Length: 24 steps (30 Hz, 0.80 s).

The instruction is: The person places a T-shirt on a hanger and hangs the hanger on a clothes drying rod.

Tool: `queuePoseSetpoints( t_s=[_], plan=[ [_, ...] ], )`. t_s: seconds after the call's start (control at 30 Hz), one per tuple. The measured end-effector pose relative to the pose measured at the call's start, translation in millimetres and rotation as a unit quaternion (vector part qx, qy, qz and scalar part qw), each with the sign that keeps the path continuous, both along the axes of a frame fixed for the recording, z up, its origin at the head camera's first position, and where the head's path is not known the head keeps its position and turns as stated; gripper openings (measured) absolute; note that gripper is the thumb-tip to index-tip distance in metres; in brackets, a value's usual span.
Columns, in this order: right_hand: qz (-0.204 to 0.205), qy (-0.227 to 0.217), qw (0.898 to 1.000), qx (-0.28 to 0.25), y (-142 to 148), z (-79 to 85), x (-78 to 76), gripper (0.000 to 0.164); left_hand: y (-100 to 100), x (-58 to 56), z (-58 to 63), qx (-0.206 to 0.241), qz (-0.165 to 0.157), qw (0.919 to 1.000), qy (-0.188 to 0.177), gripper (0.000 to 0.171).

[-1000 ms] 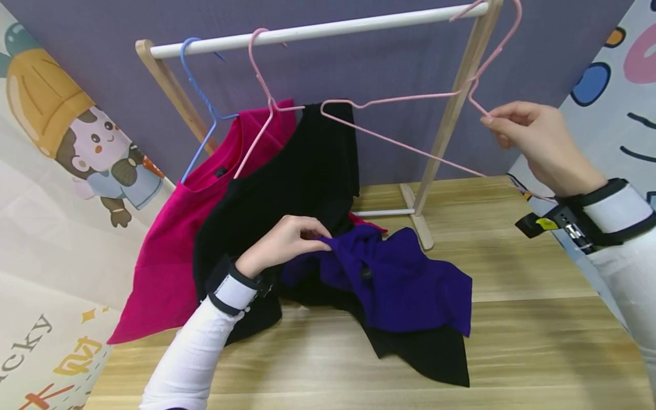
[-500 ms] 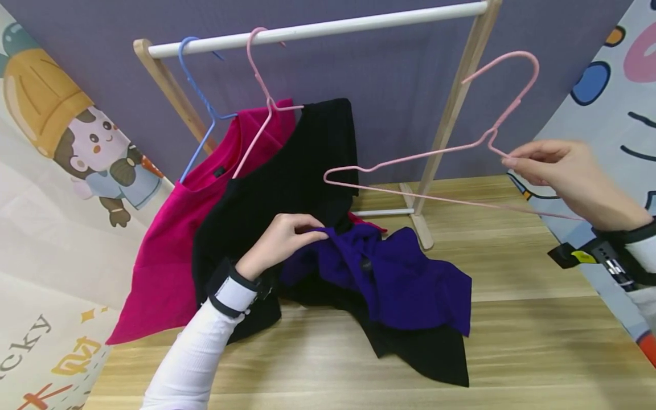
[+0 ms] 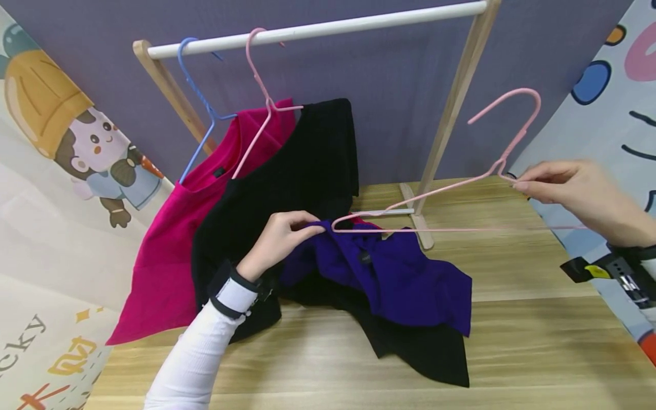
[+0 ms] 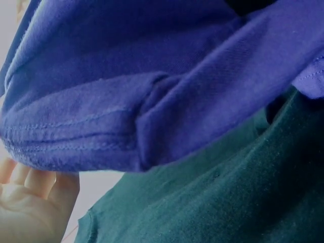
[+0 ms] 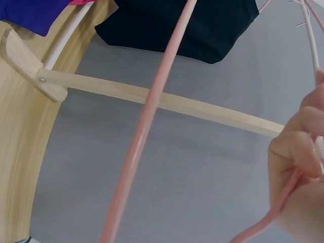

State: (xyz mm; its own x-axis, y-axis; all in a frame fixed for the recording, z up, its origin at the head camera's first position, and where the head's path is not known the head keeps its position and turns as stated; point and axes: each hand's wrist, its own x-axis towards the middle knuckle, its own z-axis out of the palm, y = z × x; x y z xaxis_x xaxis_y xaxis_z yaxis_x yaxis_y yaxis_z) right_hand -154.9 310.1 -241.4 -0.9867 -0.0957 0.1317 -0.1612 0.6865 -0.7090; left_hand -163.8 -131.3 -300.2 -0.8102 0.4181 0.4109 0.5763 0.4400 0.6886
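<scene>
A purple shirt (image 3: 410,285) lies crumpled, with its dark neck label showing in the head view. My left hand (image 3: 284,239) pinches its upper left edge between thumb and fingers; in the left wrist view the stitched hem (image 4: 76,136) hangs over the fingers. My right hand (image 3: 579,193) pinches a pink wire hanger (image 3: 441,187) at its shoulder near the hook. The hanger's far end lies right by the left fingertips, over the purple cloth; whether it is inside the shirt I cannot tell. In the right wrist view the hanger's bottom bar (image 5: 147,121) crosses close up.
A rack with a white rail (image 3: 359,23) and wooden posts (image 3: 456,108) stands behind. From it hang a magenta shirt (image 3: 164,256) on a blue hanger and a black garment (image 3: 287,171) on a pink hanger. Another black garment (image 3: 430,353) lies beneath the purple shirt on the wooden table (image 3: 538,341).
My right hand has brought the pink hanger down from the rail's right end, its far tip now at the purple shirt. The left hand keeps its pinch, having shifted only slightly.
</scene>
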Motion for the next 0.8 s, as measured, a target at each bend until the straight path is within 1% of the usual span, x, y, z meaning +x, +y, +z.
queuePoseSetpoints(
  t_s=[0.1, 0.23, 0.33, 0.4, 0.57, 0.7, 0.8],
  plan=[
    [0.011, -0.007, 1.000, -0.001, -1, -1.3, 0.1, 0.025, 0, 0.2, -0.4, -0.001, -0.009, 1.0000, 0.003, 0.008],
    [0.011, -0.015, 1.000, 0.002, -6, -1.3, 1.6, 0.026, 0, 0.5, -1.2, -0.008, -0.033, 0.9994, 0.007, 0.009],
    [0.011, -0.011, 1.000, -0.007, -9, -0.2, 3.5, 0.022, 1, 1.1, -1.2, -0.011, -0.052, 0.9986, 0.009, 0.010],
    [0.014, -0.001, 1.000, -0.022, -11, 1.8, 4.7, 0.019, 1, 1.7, -0.5, -0.013, -0.058, 0.9981, 0.013, 0.010],
    [0.022, 0.014, 0.999, -0.043, -9, 5.9, 5.4, 0.015, -1, 1.6, -0.7, -0.014, -0.053, 0.9983, 0.019, 0.010],
    [0.023, 0.012, 0.999, -0.044, -4, 5.9, 6.0, 0.016, -3, 1.9, -1.0, -0.016, -0.040, 0.9990, 0.012, 0.010],
    [0.018, 0.011, 0.999, -0.037, -2, 4.7, 6.0, 0.017, -2, 3.8, 1.8, -0.018, -0.030, 0.9993, 0.010, 0.009]
  ],
)
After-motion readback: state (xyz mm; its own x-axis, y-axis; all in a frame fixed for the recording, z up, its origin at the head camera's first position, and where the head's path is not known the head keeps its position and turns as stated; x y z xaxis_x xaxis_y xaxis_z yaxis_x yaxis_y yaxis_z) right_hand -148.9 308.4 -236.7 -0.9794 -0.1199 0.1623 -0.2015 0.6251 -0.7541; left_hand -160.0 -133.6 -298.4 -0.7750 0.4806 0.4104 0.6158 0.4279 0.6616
